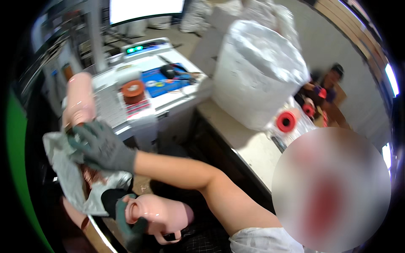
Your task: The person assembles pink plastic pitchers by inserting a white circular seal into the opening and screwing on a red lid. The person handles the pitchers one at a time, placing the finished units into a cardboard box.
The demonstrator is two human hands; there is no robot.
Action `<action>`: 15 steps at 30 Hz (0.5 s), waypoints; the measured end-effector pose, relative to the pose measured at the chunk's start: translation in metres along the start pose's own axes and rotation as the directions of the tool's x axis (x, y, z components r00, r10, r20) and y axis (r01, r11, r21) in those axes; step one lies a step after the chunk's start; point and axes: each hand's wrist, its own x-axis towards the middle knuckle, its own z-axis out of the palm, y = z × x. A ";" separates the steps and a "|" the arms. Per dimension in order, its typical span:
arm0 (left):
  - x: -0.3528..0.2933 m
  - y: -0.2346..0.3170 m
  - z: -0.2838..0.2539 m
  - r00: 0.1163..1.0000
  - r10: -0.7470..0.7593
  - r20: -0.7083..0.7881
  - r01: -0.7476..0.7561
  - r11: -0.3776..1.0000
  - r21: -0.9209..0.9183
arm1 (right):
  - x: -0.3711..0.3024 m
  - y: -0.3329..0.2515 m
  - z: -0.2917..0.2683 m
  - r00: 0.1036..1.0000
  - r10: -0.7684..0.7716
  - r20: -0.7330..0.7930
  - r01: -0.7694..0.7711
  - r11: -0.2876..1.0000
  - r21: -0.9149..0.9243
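My left hand (131,231), in a grey-green glove, grips a pink tumbler (164,213) near its open mouth. The tumbler lies on its side, with a loop handle below and a darker base pointing right. My right hand (105,147), in a grey glove, is at the mouth of a pale plastic bag (65,162), its fingers curled and their tips hidden. Shiny copper-coloured pieces (92,176) show inside the bag. Just beyond the right fingers stands another pink tumbler (80,95); whether they touch it I cannot tell.
A white desk holds an orange tape roll (133,91), a blue mat (164,80), a black mouse (168,71) and a device with green digits (144,47). A large white sack (257,76) stands on a bench. Another person (327,86) works beyond. A blurred circle hides the lower right.
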 end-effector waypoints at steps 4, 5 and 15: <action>0.024 0.007 -0.008 0.981 -0.167 0.104 0.155 0.981 0.113 | -0.157 -0.015 -0.141 0.951 0.309 0.006 -0.295 0.912 -0.287; 0.024 -0.008 -0.018 0.987 -0.136 0.082 0.121 0.979 0.163 | -0.192 -0.025 -0.186 0.896 0.443 -0.004 -0.415 0.836 -0.359; 0.076 -0.033 -0.007 0.928 -0.248 0.279 0.208 0.964 0.163 | -0.482 -0.315 -0.638 0.281 0.175 -0.944 -0.500 -0.812 -0.300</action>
